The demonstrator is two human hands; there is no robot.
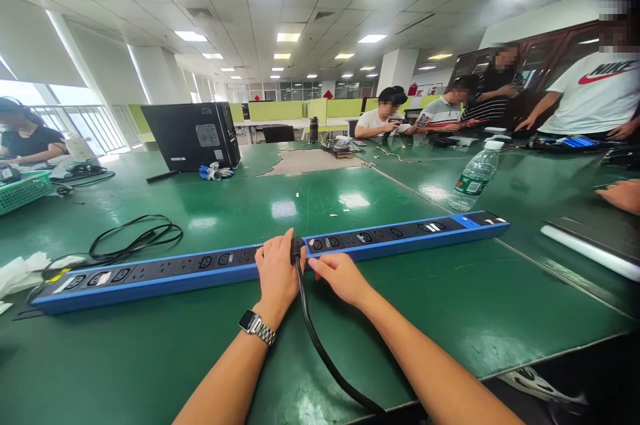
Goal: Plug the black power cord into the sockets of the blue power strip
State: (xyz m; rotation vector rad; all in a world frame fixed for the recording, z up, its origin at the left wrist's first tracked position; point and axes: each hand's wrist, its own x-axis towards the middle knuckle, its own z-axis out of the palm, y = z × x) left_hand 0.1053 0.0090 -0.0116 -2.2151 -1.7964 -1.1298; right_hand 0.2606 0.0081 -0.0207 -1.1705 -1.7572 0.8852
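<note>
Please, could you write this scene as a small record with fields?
Surface: glossy green tabletop
Main item: long black-and-blue power strip, lying across the tabletop
Cable: thick black cable with black plug at the strip's middle
Left-hand grip: on the strip, beside the plug
Right-hand grip: at the strip's near edge; contact unclear
Beyond strip: clear plastic bottle with green label

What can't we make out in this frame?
Head view: power strip beneath the left hand, covered by it.
Head view: contact face of plug, hidden by its body.
Head view: far end of black cable, lost at bottom edge.
Head view: label text on bottle, too small.
</note>
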